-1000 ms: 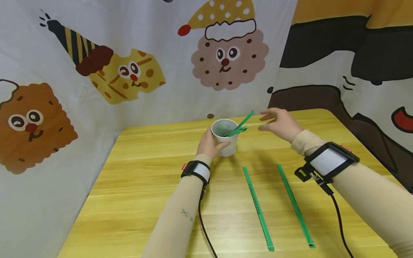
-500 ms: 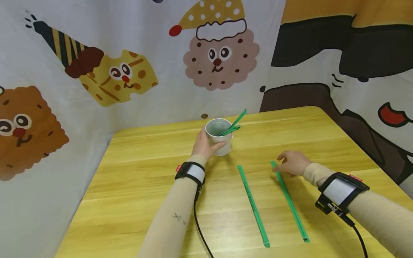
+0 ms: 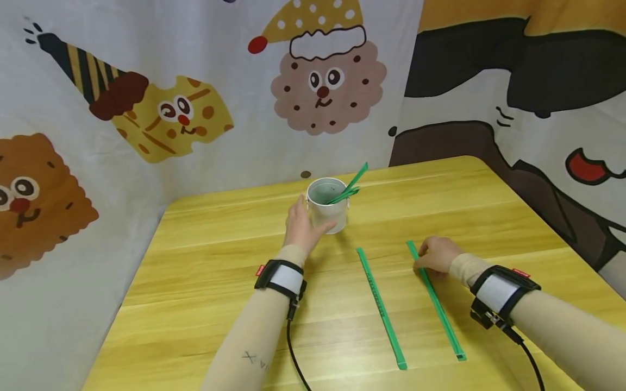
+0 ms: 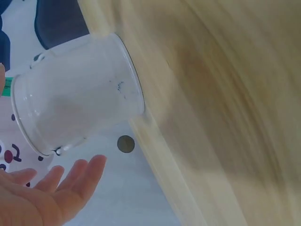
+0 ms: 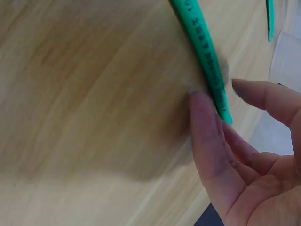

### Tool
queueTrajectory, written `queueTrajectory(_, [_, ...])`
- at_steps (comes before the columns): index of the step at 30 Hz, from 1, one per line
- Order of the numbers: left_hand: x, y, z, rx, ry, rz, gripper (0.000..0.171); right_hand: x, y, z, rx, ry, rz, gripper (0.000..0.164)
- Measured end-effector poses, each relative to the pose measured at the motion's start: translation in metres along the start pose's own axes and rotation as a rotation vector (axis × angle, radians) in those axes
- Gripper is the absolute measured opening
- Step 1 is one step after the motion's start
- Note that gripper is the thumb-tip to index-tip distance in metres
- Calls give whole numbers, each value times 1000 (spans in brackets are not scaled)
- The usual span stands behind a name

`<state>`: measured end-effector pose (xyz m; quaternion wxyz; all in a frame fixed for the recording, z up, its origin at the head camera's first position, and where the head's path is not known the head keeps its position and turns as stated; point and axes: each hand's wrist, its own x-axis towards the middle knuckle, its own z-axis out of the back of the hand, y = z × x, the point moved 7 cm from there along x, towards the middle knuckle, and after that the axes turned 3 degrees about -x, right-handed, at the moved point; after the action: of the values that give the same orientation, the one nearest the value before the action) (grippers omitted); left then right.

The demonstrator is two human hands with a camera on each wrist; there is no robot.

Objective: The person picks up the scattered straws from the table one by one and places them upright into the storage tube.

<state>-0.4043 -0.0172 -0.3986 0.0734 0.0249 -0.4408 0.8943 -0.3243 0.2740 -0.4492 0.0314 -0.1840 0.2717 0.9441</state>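
- White curtain (image 3: 220,38) with cartoon biscuits and cheese printed on it hangs behind a yellow wood-grain table (image 3: 210,260).
- Near the table's far edge a small white bucket (image 3: 338,214) stands upright, with a few green sticks (image 3: 360,174) leaning out over its rim to the right.
- Just left of the bucket is the left hand (image 3: 300,229), its fingers spread and loosely bent; the left wrist view shows those fingers apart from the bucket's wall. Whether the thumb touches it, I cannot tell.
- Two more green sticks lie flat on the table, slanting side by side and apart: the near-left stick (image 3: 381,309) and the right-hand stick (image 3: 442,315).
- At the far end of the right-hand stick is the right hand (image 3: 438,254), thumb and forefinger on either side, a narrow gap remaining, so it is not pinched.
- Each wrist wears a black-and-white strap (image 3: 286,279).
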Motion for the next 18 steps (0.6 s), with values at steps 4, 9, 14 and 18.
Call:
queueTrajectory(4, [-6,0,2,-19,-29,-5,98,3,1,-4,15,-3,-14,29])
queueTrajectory(9, [-12,-2,8,-66,-106,-34,88,8,8,-8,49,11,-17,24])
queueTrajectory(14, [-20,-19,4,-140,-113,-119,67,10,21,-3,150,-13,66,29])
queueTrajectory(18, [-26,-41,-13,-156,-16,-205,52,4,47,14,221,-87,152,37])
